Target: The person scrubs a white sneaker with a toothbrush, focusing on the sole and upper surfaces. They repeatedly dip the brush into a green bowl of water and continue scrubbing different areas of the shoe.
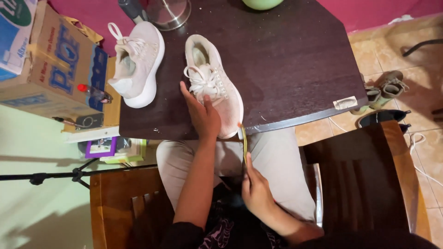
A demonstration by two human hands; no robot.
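A pale pink sneaker with white laces (217,87) lies on the dark wooden table (295,60), toe toward me. My left hand (200,113) rests on its left side, thumb on the upper near the laces. My right hand (256,189) is over my lap and holds a thin yellow-green stick-like tool (243,143) whose tip points up at the sneaker's toe by the table edge. The second sneaker (136,62) lies apart at the table's left, touched by neither hand.
A metal pot base (168,11) and a green bowl (262,3) stand at the table's far edge. Cardboard boxes (55,64) sit at left, wooden chairs (364,180) at right and lower left. Small boots (383,92) stand on the tiled floor. A tripod leg (69,175) crosses left.
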